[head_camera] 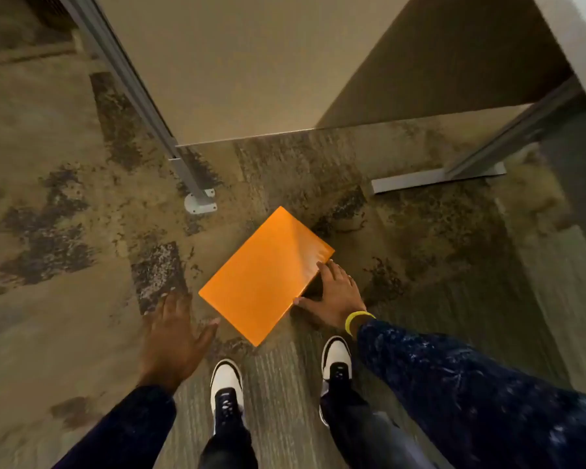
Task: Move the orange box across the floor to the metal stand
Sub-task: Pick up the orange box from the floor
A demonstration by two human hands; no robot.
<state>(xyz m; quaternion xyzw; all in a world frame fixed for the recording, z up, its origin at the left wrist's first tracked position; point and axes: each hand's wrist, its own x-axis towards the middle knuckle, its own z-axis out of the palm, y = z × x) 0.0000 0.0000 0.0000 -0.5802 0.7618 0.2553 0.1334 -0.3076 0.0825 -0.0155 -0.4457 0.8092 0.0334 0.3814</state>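
A flat orange box [268,274] lies on the patterned carpet, turned like a diamond. My right hand [335,292] presses against its right side, fingers spread, thumb at the near edge; a yellow band circles the wrist. My left hand [173,333] hovers open just left of the box, fingers spread, not touching it. A grey metal stand post with a white foot plate [200,201] rises a short way beyond the box's far corner.
A beige partition panel [251,69] stands behind the post. A second grey metal foot [437,179] lies on the floor at the right, beside another panel. My two white and black shoes [227,384] stand just behind the box.
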